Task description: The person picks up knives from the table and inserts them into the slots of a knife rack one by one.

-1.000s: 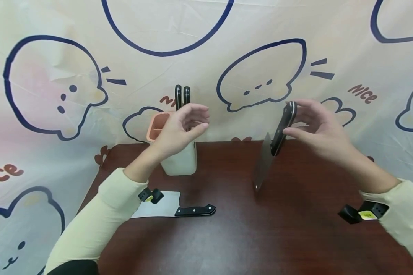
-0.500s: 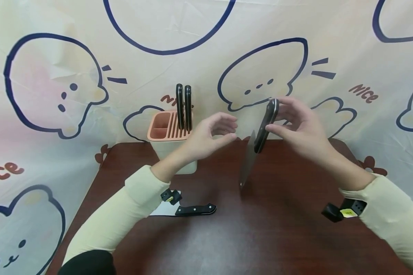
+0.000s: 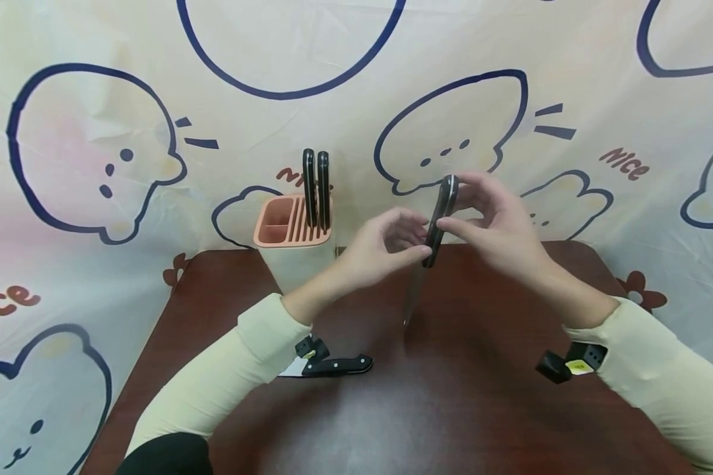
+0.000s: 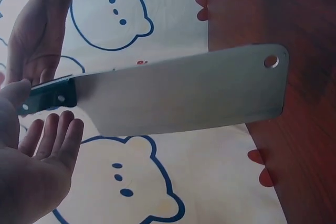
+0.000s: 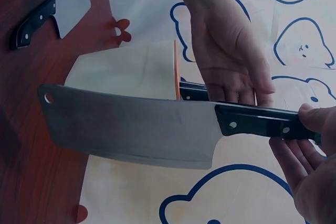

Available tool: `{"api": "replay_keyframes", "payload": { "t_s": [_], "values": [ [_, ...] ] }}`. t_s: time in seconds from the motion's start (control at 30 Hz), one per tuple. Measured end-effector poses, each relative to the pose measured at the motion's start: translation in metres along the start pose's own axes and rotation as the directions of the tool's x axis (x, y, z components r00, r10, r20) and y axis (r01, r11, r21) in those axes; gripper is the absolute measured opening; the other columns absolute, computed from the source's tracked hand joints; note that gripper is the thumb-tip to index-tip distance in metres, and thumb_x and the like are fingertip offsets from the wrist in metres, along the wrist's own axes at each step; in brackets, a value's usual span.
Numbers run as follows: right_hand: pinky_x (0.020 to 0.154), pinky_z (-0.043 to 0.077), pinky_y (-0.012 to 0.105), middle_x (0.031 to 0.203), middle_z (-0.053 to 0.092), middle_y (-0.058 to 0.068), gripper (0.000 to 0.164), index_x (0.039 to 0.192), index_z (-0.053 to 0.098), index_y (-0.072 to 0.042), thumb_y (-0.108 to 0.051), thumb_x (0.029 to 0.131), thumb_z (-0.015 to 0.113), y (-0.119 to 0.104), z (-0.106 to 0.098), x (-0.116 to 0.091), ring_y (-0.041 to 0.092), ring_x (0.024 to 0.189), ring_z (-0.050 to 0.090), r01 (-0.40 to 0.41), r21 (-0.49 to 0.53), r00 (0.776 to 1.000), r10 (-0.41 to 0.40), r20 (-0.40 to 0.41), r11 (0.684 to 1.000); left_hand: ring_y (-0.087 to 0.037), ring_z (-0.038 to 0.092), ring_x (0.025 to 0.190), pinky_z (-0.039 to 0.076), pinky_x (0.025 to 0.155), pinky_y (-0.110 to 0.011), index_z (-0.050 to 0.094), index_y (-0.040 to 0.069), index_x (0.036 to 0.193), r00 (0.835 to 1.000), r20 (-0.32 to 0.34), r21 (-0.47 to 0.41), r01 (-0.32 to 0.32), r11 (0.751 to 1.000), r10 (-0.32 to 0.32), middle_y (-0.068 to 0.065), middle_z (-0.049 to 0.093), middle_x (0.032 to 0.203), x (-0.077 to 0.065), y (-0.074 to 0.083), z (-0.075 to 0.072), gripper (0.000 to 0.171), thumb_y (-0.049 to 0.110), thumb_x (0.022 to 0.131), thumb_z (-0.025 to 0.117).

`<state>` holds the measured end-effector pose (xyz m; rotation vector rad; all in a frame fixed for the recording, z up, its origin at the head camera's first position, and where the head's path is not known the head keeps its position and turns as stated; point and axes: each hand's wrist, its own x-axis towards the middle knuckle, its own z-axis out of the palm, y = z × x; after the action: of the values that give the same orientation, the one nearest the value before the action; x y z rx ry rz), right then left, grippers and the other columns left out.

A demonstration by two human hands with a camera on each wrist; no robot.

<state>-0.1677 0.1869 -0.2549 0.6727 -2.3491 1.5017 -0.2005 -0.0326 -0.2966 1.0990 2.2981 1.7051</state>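
Note:
My right hand [image 3: 499,221] pinches the black riveted handle of a cleaver [image 3: 442,208], which hangs blade down above the table. In the right wrist view, the thumb of my right hand [image 5: 320,182] lies on the handle's end, with fingers on the other side. The broad blade of the cleaver [image 4: 184,95] has a hole near its far corner. Close beside the lower handle is my left hand [image 3: 374,247], fingers loosely bent and thumb tip at the handle; contact is unclear. In the left wrist view, fingers of my left hand [image 4: 37,171] spread below the handle.
A pale knife block [image 3: 300,264] with an orange slotted top stands at the back left. Two black-handled knives [image 3: 317,191] stand in its slots. Another cleaver [image 3: 339,365] lies flat on the dark wooden table [image 3: 481,396], its blade mostly hidden by my left arm.
My right hand has carried the cleaver leftward to the middle. My left hand has moved right, away from the front of the knife block, until it reaches the cleaver's handle.

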Motion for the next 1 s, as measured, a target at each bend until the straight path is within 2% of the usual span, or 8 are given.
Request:
{"api": "replay_keyframes", "payload": {
  "t_s": [0.47,0.7,0.83,1.0],
  "values": [
    [0.096,0.051,0.021,0.114,0.067,0.007,0.056,0.143,0.053,-0.009,-0.003,0.092,0.074,-0.0014,0.0044,0.0005,0.015,0.108,0.063,0.009,-0.037,1.000,-0.010,-0.016,0.999,-0.014,0.065,0.098,0.056,0.091,-0.031,0.060,0.005,0.127,0.997,-0.049,0.008,-0.060,0.998,0.060,-0.004,0.068,0.111,-0.0005,0.0009,0.0058,0.037,0.010,0.093,0.075],
    [0.101,0.048,0.027,0.117,0.067,0.011,0.057,0.144,0.053,-0.008,-0.003,0.092,0.075,-0.0027,0.0044,0.0026,0.014,0.108,0.063,0.009,-0.052,1.000,-0.011,-0.021,0.999,-0.014,0.065,0.098,0.056,0.091,-0.032,0.060,0.004,0.127,0.994,-0.078,0.005,-0.082,0.997,0.082,-0.005,0.068,0.111,-0.0004,0.0024,0.0075,0.036,0.009,0.093,0.074],
    [0.102,0.048,0.028,0.116,0.067,0.010,0.056,0.143,0.053,-0.008,-0.003,0.092,0.075,-0.0048,0.0040,0.0019,0.014,0.108,0.063,0.015,-0.041,1.000,-0.015,-0.018,0.999,-0.014,0.066,0.098,0.056,0.091,-0.031,0.060,0.004,0.127,0.992,-0.090,-0.009,-0.089,0.996,0.088,-0.005,0.067,0.112,-0.0004,0.0033,0.0083,0.038,0.008,0.093,0.075],
    [0.094,0.053,0.022,0.117,0.066,0.010,0.056,0.143,0.053,-0.008,-0.003,0.092,0.074,-0.0072,0.0050,0.0017,0.016,0.108,0.063,0.010,-0.018,1.000,-0.010,0.003,1.000,-0.015,0.066,0.097,0.056,0.090,-0.031,0.060,0.002,0.127,0.990,-0.103,-0.015,-0.095,0.995,0.093,-0.007,0.067,0.112,-0.0021,0.0036,0.0090,0.038,0.006,0.092,0.075]
  ]
}}
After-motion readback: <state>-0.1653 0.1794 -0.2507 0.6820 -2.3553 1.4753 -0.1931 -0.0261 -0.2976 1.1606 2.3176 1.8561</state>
